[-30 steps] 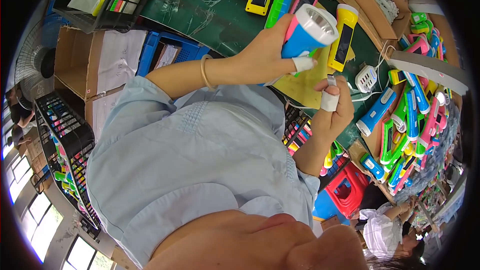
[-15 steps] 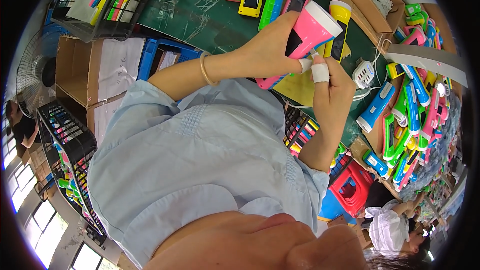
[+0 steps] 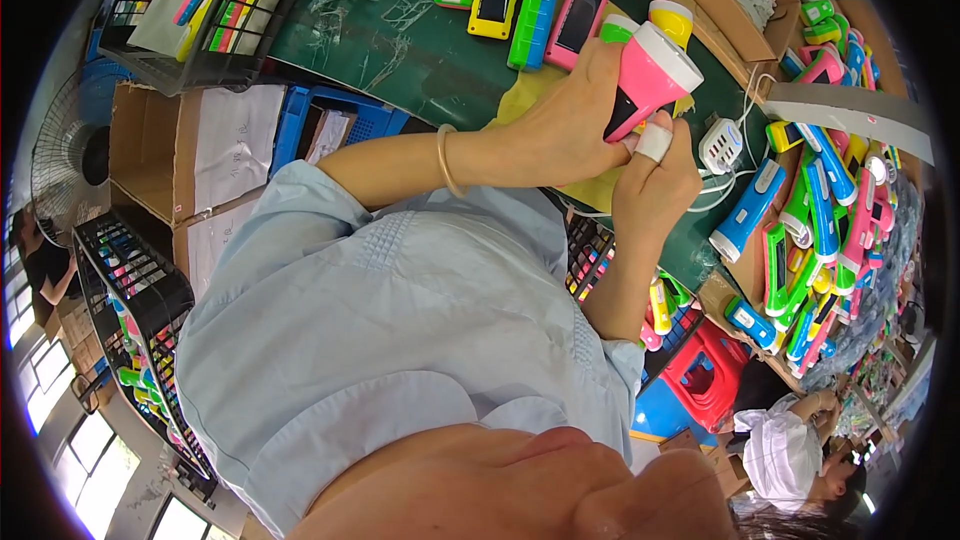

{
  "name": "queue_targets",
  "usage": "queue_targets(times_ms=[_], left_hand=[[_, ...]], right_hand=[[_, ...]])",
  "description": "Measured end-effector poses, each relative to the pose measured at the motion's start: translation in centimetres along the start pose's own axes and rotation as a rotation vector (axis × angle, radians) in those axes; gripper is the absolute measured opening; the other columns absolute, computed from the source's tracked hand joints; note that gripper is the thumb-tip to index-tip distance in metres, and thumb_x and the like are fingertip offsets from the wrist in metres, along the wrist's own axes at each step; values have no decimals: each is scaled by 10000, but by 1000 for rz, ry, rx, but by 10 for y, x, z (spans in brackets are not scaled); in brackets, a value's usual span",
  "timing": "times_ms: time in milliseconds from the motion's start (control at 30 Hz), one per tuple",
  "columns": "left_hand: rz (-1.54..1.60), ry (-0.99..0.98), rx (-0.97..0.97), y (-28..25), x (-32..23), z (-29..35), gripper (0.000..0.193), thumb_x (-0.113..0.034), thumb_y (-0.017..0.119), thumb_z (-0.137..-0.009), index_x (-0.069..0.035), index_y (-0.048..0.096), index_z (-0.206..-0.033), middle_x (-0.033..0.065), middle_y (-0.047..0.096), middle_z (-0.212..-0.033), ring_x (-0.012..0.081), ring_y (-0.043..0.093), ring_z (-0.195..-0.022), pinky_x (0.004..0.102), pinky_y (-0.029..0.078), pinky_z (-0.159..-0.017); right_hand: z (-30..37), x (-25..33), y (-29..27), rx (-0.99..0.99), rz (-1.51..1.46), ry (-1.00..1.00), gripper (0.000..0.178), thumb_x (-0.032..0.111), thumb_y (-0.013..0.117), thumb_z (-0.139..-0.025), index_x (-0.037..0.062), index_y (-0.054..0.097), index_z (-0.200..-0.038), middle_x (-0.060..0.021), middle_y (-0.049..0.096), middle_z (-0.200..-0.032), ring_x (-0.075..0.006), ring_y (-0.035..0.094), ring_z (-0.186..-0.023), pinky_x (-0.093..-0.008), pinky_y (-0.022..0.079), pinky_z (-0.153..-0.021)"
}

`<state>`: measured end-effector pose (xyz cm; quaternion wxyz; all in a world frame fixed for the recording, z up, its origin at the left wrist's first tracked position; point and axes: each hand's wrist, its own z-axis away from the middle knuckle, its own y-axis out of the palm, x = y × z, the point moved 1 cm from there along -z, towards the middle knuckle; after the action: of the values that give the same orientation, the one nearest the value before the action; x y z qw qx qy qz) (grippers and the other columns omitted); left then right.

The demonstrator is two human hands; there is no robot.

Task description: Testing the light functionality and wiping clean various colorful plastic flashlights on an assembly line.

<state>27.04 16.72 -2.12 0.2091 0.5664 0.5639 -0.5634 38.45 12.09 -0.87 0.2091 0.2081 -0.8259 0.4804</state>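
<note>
A pink flashlight [image 3: 655,75] with a white head and a dark side panel is in my left hand [image 3: 570,130], its lens end pointing up and right. My left fingers are wrapped round its body, and its tail is hidden behind the hand. My right hand [image 3: 660,175] is closed in a pinch against the flashlight's side, white tape round a finger. Whatever those fingertips hold is hidden. Just behind stand a green flashlight [image 3: 617,28] and a yellow flashlight [image 3: 671,20]. Beneath the hands lies a yellow sheet [image 3: 595,190].
A row of flashlights, including a pink one [image 3: 583,10], lies on the green table [image 3: 350,25]. To the right are a white multi-port charger [image 3: 721,145] with cables, a blue flashlight [image 3: 750,210] and a heap of flashlights [image 3: 820,230]. A black basket [image 3: 215,50] stands at left.
The pink flashlight has moved slightly right and down and turned more upright. A small pale piece at my right fingertips no longer shows. The green flashlight behind has come into sight.
</note>
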Motion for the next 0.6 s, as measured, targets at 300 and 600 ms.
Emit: queue_targets(times_ms=[300, 600], left_hand=[[733, -172, -27, -30, 14, -38, 641, -272, 706, -724, 43, 390, -1184, 150, 547, -988, 281, 570, -916, 374, 463, -804], [541, 152, 85, -17, -8, -43, 612, -14, 624, -760, -21, 300, -1279, 104, 406, -1145, 202, 409, -1113, 315, 356, -931]], right_hand=[[5, -10, -56, -383, -42, 383, 348, -4, 399, -777, -16, 575, -1077, -123, 625, -953, -199, 591, -840, -250, 434, -654], [-1, -51, -48, -108, -1334, 597, 330, 329, 571, -811, 16, 547, -912, -83, 587, -740, -136, 550, -563, -250, 402, -409]])
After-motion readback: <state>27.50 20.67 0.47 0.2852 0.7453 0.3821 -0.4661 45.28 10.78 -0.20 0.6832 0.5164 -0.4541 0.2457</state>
